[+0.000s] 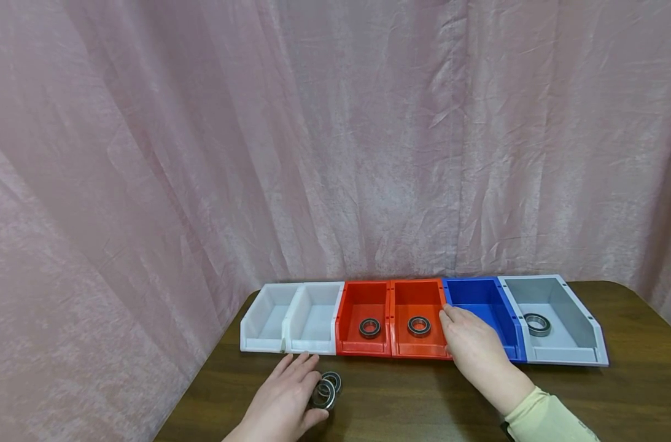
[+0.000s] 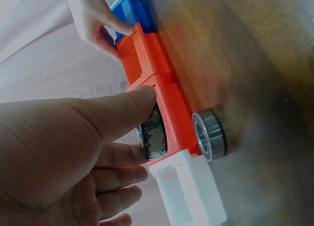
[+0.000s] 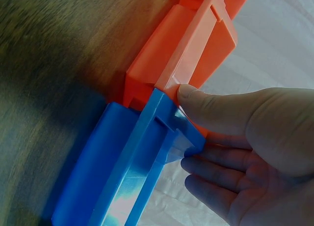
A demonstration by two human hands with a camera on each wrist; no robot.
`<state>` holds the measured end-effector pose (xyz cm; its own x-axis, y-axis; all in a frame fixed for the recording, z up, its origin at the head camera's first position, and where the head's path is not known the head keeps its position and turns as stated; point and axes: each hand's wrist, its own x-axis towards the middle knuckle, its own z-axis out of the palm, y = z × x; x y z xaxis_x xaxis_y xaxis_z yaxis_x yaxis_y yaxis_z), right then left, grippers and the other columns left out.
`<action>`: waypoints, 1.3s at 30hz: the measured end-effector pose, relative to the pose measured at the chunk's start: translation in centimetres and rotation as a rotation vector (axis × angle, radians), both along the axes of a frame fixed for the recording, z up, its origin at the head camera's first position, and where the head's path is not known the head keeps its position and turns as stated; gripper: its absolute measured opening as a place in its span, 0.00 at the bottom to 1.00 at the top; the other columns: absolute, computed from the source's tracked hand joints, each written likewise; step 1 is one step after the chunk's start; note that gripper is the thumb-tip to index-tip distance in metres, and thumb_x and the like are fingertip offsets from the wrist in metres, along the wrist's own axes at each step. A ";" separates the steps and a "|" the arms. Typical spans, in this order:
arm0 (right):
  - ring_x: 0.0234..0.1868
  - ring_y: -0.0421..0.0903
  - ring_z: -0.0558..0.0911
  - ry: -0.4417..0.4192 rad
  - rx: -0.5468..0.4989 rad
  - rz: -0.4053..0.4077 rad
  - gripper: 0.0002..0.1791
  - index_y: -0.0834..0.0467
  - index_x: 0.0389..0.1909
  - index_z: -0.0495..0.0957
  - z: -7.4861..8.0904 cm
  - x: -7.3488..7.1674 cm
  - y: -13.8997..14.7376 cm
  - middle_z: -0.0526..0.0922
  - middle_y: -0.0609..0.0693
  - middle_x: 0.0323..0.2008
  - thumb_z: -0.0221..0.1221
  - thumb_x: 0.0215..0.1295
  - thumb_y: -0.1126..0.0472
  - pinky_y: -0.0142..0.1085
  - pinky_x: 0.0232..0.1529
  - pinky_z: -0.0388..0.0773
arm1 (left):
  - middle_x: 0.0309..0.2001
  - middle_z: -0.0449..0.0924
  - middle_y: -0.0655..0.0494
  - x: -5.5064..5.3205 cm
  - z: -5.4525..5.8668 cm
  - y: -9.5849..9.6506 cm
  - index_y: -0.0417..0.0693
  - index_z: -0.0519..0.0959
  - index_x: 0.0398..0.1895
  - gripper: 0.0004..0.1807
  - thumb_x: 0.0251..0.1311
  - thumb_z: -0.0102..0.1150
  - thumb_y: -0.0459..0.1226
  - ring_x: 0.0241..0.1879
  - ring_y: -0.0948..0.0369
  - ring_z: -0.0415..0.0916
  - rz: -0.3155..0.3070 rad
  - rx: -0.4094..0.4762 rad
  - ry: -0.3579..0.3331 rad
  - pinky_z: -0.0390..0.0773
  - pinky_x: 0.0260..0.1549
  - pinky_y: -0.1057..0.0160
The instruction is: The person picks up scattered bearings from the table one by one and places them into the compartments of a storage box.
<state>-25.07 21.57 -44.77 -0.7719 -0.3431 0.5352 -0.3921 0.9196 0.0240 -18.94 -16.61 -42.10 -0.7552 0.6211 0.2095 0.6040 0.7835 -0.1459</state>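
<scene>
Pink curtain [image 1: 335, 135] behind wooden table [image 1: 390, 399]

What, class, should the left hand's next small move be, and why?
Probably lift the ring-shaped steel bearing pinched in the left hand into the white plastic bin adjoining the red plastic bins: that white bin shows no bearing and lies just beyond the hand, while each red bin holds one.
</scene>
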 end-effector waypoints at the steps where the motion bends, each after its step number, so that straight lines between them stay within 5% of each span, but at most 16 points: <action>1: 0.59 0.65 0.86 0.001 -0.002 0.001 0.32 0.72 0.56 0.86 0.0 0.0 0.0 0.86 0.68 0.59 0.83 0.48 0.69 0.55 0.64 0.83 | 0.69 0.82 0.42 0.0 0.1 0.0 0.46 0.85 0.53 0.28 0.59 0.81 0.55 0.72 0.43 0.77 -0.003 0.001 0.013 0.72 0.73 0.39; 16: 0.58 0.65 0.87 -0.003 -0.003 0.001 0.30 0.72 0.55 0.86 -0.1 0.0 0.0 0.86 0.69 0.58 0.82 0.49 0.70 0.55 0.63 0.84 | 0.67 0.84 0.40 -0.6 1.5 0.2 0.44 0.85 0.52 0.28 0.57 0.83 0.52 0.69 0.42 0.80 -0.003 0.067 0.122 0.73 0.72 0.38; 39: 0.59 0.66 0.86 -0.010 -0.007 0.002 0.30 0.72 0.56 0.86 0.0 0.1 0.0 0.86 0.69 0.58 0.82 0.51 0.70 0.56 0.64 0.83 | 0.70 0.80 0.35 -2.2 2.5 0.1 0.42 0.85 0.51 0.29 0.58 0.83 0.52 0.71 0.39 0.78 0.014 0.106 0.138 0.74 0.71 0.36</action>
<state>-25.00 21.58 -44.73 -0.7768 -0.3410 0.5295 -0.3940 0.9190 0.0139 -21.10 -16.46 -39.62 -0.7232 0.5795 0.3758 0.5727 0.8073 -0.1427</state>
